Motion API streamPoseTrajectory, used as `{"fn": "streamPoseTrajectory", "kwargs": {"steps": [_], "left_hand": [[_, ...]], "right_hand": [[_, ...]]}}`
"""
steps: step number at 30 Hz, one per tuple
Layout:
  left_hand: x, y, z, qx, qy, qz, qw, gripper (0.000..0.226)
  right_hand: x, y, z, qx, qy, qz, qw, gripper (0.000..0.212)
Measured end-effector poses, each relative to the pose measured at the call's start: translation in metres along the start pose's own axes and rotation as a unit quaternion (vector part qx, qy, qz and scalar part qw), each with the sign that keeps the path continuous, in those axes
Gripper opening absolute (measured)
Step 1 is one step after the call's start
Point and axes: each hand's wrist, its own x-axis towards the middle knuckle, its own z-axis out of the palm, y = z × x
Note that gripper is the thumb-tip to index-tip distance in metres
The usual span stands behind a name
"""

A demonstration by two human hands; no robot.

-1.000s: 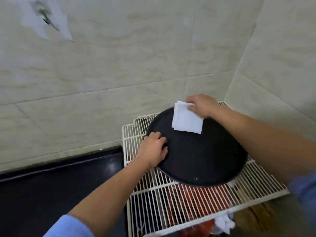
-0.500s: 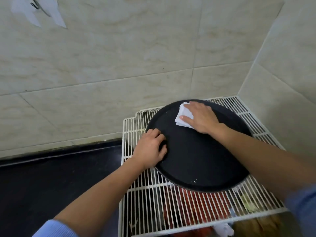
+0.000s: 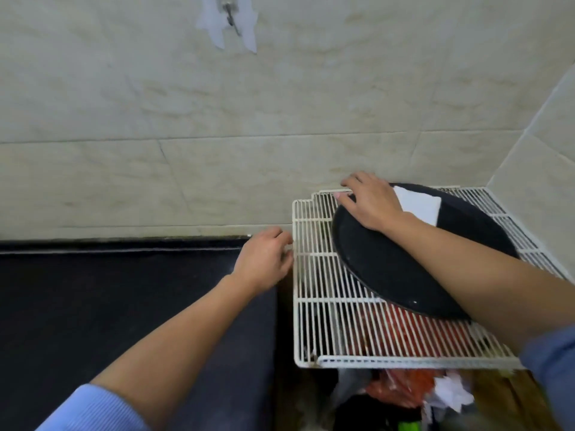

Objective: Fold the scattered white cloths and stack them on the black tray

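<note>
Scene: we stand at a tiled corner, where a black tray (image 3: pixel 404 275) sits on a white wire rack (image 3: pixel 314 306) beside a dark worktop (image 3: pixel 124 300).
Cloth: one folded white cloth (image 3: pixel 420 204) lies flat on the far part of the tray — the only one we can see there.
Right hand: our right hand (image 3: pixel 371 202) rests palm down on the tray's far rim, just beside the cloth, fingers spread and gripping nothing.
Left hand: our left hand (image 3: pixel 264 261) hangs at the rack's left edge, fingers loosely curled and empty.
Progress: we judge the task barely begun — one cloth placed, no stack yet.
Left to do: the remaining cloths are out of view; white scraps below the rack are too blurred to identify.
</note>
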Motion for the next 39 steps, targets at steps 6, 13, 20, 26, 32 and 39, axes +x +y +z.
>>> {"fn": "streamPoseTrajectory", "kwargs": {"steps": [6,13,20,26,32,39], "left_hand": [[-0.159,-0.103,-0.071,0.057,-0.021,-0.13,0.99,0.02],[-0.372,-0.209,-0.15,0.108,-0.036,-0.259,0.959,0.02],[-0.534,-0.282,-0.21,0.142,-0.014,-0.395,0.908,0.019],[-0.619,-0.334,-0.232,0.128,-0.004,-0.481,0.867,0.025],[-0.685,-0.414,-0.266,0.139,0.0,-0.543,0.828,0.024],[-0.744,-0.513,-0.322,0.158,0.008,-0.613,0.774,0.025]], "right_hand": [[-0.007,-0.2,0.025,0.053,-0.009,-0.097,0.994,0.041],[-0.05,-0.449,0.064,0.097,-0.075,-0.229,0.966,0.038],[-0.079,-0.65,0.082,0.115,-0.123,-0.353,0.921,0.035],[-0.083,-0.775,0.108,0.113,-0.157,-0.427,0.883,0.034],[-0.064,-0.903,0.156,0.115,-0.177,-0.488,0.847,0.035],[-0.03,-1.06,0.192,0.138,-0.197,-0.533,0.811,0.036]]}}
